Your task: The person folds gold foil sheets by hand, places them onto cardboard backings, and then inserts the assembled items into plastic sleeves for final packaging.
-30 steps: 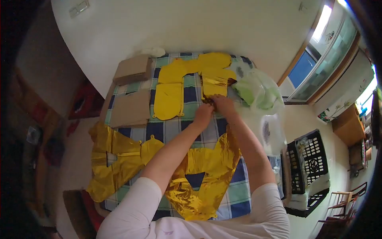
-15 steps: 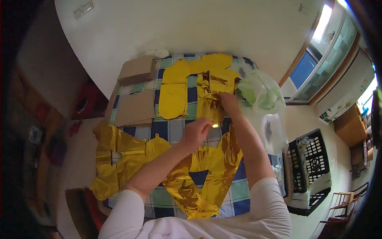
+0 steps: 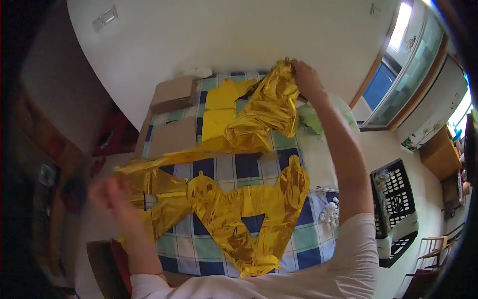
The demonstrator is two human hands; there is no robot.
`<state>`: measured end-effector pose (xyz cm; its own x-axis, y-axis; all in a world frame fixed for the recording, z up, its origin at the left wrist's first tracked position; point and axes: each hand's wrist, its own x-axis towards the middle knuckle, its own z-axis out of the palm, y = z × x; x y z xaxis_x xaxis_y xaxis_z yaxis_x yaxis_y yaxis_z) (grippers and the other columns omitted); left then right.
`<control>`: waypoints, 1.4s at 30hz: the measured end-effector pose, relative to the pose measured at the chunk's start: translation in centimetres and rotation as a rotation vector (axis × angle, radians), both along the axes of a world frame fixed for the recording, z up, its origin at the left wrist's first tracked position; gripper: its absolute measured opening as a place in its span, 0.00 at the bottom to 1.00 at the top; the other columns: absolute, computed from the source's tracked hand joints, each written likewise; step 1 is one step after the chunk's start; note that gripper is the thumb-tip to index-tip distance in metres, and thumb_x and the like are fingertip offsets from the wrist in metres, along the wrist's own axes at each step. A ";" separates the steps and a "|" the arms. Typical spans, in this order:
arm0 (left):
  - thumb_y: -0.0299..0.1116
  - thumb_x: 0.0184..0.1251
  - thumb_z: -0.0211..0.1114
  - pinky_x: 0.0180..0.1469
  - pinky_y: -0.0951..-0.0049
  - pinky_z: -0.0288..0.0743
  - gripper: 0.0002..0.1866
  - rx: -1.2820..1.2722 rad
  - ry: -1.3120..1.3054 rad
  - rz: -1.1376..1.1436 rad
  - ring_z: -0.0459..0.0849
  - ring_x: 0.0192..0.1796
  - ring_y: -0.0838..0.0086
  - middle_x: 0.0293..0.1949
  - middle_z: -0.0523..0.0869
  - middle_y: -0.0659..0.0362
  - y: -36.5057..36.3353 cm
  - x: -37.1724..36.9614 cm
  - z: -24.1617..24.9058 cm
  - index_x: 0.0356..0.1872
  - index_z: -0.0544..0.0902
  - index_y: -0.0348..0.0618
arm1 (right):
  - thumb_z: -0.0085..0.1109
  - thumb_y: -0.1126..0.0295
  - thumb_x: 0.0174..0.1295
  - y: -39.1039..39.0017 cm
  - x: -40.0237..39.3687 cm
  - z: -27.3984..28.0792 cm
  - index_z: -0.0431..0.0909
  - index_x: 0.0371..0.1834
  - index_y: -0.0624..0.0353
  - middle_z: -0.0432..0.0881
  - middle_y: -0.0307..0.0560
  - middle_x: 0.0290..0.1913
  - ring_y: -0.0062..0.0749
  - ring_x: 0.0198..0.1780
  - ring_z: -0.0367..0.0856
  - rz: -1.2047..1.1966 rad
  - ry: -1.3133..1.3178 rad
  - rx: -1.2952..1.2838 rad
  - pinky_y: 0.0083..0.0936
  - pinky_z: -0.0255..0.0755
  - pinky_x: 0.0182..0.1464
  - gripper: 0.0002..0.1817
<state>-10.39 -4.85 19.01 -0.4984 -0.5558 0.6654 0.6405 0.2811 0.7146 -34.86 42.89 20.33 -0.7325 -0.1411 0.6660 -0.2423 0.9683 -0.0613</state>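
Observation:
A gold foil balloon (image 3: 259, 114), uninflated and crumpled, is stretched slantwise across the bed or table. My right hand (image 3: 307, 79) is closed on its upper end, at the back near the wall. Its long thin end reaches out to the left, where my left hand (image 3: 110, 194), smeared by motion, appears to pinch it. Below lies a flat gold foil balloon shaped like a letter A (image 3: 239, 239), with a triangular hole. Another gold foil balloon (image 3: 172, 214) spreads beside it, near my left hand. Flat yellow foil pieces (image 3: 219, 112) lie behind the stretched one.
Brown cardboard pieces (image 3: 173, 137) and a cardboard box (image 3: 172, 92) are at the back left of the checked cloth (image 3: 199, 249). Clear plastic with green sheets (image 3: 311, 119) lies at the right. A black crate (image 3: 393, 199) stands off the right edge.
My hands have moved apart, the right one up and back, the left one out to the left. Between them the gold foil balloon has been lifted and pulled out long.

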 end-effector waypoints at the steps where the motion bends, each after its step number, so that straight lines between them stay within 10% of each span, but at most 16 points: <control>1: 0.28 0.68 0.60 0.39 0.75 0.78 0.08 0.060 0.109 -0.002 0.81 0.41 0.72 0.37 0.80 0.58 -1.6 0.5 0.8 0.44 0.74 0.39 | 0.51 0.77 0.57 -0.5 0.8 2.4 0.71 0.51 0.56 0.79 0.53 0.44 0.52 0.46 0.78 0.019 0.015 0.031 0.44 0.73 0.46 0.16; 3: 0.30 0.68 0.60 0.40 0.76 0.78 0.09 -0.330 0.093 0.350 0.81 0.42 0.72 0.38 0.80 0.57 -3.5 2.4 2.7 0.45 0.75 0.39 | 0.52 0.78 0.57 -1.2 2.5 6.9 0.72 0.49 0.56 0.80 0.53 0.41 0.51 0.44 0.79 0.051 0.048 0.095 0.43 0.73 0.45 0.15; 9: 0.28 0.68 0.59 0.44 0.75 0.79 0.16 0.084 0.134 0.293 0.79 0.52 0.67 0.51 0.78 0.50 -7.6 5.2 3.0 0.56 0.74 0.40 | 0.54 0.76 0.58 -3.3 7.9 15.9 0.73 0.49 0.57 0.82 0.52 0.36 0.50 0.40 0.81 0.183 0.135 0.141 0.37 0.74 0.43 0.15; 15: 0.30 0.68 0.58 0.54 0.64 0.76 0.23 -1.292 -0.183 1.221 0.76 0.60 0.60 0.59 0.75 0.47 -16.4 7.2 2.5 0.63 0.70 0.39 | 0.57 0.80 0.54 -3.1 11.3 20.4 0.74 0.47 0.62 0.81 0.58 0.37 0.51 0.40 0.80 0.207 0.125 0.064 0.38 0.74 0.42 0.15; 16: 0.30 0.67 0.58 0.56 0.63 0.75 0.24 -1.299 -0.184 1.223 0.75 0.61 0.58 0.60 0.74 0.48 -19.7 7.6 1.2 0.64 0.69 0.40 | 0.62 0.77 0.51 -3.1 11.6 20.5 0.73 0.39 0.61 0.78 0.50 0.27 0.36 0.28 0.74 0.157 0.050 0.022 0.34 0.71 0.33 0.13; 22: 0.29 0.67 0.59 0.65 0.58 0.67 0.25 -1.211 -0.151 1.114 0.72 0.63 0.52 0.64 0.72 0.49 -38.2 11.3 -6.5 0.65 0.69 0.41 | 0.56 0.72 0.59 0.0 3.1 14.5 0.73 0.51 0.55 0.82 0.53 0.38 0.50 0.43 0.81 0.099 -0.003 0.076 0.39 0.75 0.45 0.16; 31: 0.28 0.68 0.57 0.64 0.60 0.68 0.19 -1.294 -0.320 1.432 0.74 0.62 0.56 0.61 0.76 0.50 -36.7 16.8 -3.2 0.60 0.73 0.40 | 0.57 0.72 0.56 0.1 -2.9 15.6 0.71 0.56 0.52 0.79 0.45 0.48 0.45 0.51 0.78 -0.015 0.433 0.341 0.38 0.74 0.51 0.22; 35: 0.27 0.68 0.56 0.64 0.62 0.69 0.17 -1.328 -0.362 1.484 0.75 0.61 0.57 0.59 0.77 0.51 -37.3 18.5 -2.3 0.58 0.75 0.39 | 0.72 0.48 0.44 -3.3 0.7 17.3 0.65 0.64 0.56 0.76 0.52 0.55 0.46 0.58 0.73 -0.040 0.234 0.311 0.41 0.71 0.58 0.45; 39: 0.25 0.69 0.56 0.61 0.64 0.71 0.16 -1.360 -0.278 1.399 0.77 0.59 0.60 0.57 0.79 0.51 -36.1 17.2 -2.2 0.57 0.76 0.39 | 0.56 0.71 0.54 -1.8 -0.5 7.6 0.70 0.58 0.51 0.77 0.43 0.48 0.43 0.52 0.76 0.171 0.408 0.471 0.37 0.74 0.50 0.25; 42: 0.22 0.67 0.56 0.59 0.66 0.73 0.17 -0.633 -0.298 1.088 0.78 0.57 0.61 0.56 0.79 0.51 -34.1 15.5 -1.7 0.57 0.76 0.39 | 0.54 0.69 0.56 -3.5 4.3 -1.5 0.74 0.56 0.51 0.78 0.46 0.48 0.43 0.52 0.77 0.072 -0.061 0.453 0.39 0.73 0.48 0.21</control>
